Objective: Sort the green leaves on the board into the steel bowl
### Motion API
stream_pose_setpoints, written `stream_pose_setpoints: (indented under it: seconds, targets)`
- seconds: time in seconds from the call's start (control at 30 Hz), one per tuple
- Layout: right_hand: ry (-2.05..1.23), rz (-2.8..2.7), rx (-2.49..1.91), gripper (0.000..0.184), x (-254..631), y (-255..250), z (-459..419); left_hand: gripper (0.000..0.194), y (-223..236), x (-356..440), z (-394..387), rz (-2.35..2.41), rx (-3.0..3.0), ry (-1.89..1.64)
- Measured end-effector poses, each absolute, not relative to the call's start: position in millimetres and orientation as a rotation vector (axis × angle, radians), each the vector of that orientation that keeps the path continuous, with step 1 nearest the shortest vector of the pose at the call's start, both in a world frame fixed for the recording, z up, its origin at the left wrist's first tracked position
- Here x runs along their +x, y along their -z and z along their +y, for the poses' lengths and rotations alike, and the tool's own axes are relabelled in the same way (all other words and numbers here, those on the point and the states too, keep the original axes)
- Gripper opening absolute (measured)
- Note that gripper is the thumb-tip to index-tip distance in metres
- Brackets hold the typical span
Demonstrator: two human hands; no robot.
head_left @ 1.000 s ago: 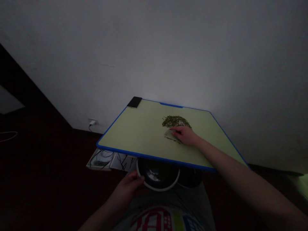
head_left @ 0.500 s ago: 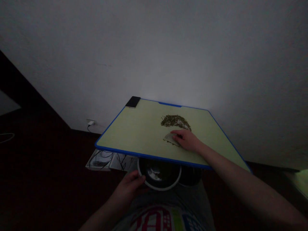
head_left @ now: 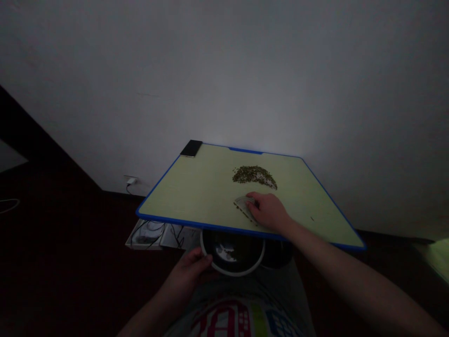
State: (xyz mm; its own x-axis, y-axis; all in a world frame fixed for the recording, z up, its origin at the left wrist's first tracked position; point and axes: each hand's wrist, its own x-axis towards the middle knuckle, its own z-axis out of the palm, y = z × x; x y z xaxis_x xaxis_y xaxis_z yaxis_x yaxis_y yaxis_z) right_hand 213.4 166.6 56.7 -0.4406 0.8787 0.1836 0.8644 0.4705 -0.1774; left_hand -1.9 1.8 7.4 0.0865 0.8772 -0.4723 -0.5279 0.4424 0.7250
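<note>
My right hand [head_left: 268,210] is closed on a clear half-round protractor [head_left: 242,203], its edge against the pale yellow tabletop [head_left: 196,187]. A thin row of small greenish-brown beans [head_left: 245,215] lies along that edge, on the side toward me. Farther back, a curved heap of the same beans [head_left: 252,175] is spread on the table. With thumb and fingers my left hand [head_left: 191,267] grips the left rim of a dark bowl with a white rim [head_left: 242,273]. The bowl sits just under the table's near edge, with some beans inside; its far side is hidden.
A black phone [head_left: 191,148] lies at the table's far left corner. Blue edging [head_left: 182,222] runs around the table, which stands against a grey wall [head_left: 224,75]. Below are white boxes with cables [head_left: 145,233] and a second dark container [head_left: 277,253]. A charger [head_left: 131,181] is plugged into the wall.
My right hand has drawn the protractor a little toward me and left, the small row of beans moving nearer the table's front edge. My left hand stays on the bowl.
</note>
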Motion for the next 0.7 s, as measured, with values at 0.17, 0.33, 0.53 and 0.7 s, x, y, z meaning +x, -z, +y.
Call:
stream_pose_setpoints:
  seconds: [0.17, 0.33, 0.53, 0.7]
  targets:
    - [-0.128, -2.481, -1.5, 0.035, 208.6, -60.3, 160.5, 0.019, -7.6, -2.6, 1.7, 1.003, 0.444, -1.086]
    - [-0.243, -2.462, -1.505, 0.034, 215.4, -62.6, 162.2, 0.02, -7.2, -2.4, 1.8, 0.994, 0.443, -1.091]
    - [-0.3, -2.399, -1.601, 0.033, 236.1, -62.6, 157.5, 0.02, -5.1, -1.7, 1.9, 0.985, 0.455, -1.085]
    - [-0.182, -2.34, -1.704, 0.033, 236.3, -58.2, 140.6, 0.021, -0.3, -1.7, 4.0, 0.972, 0.459, -1.085]
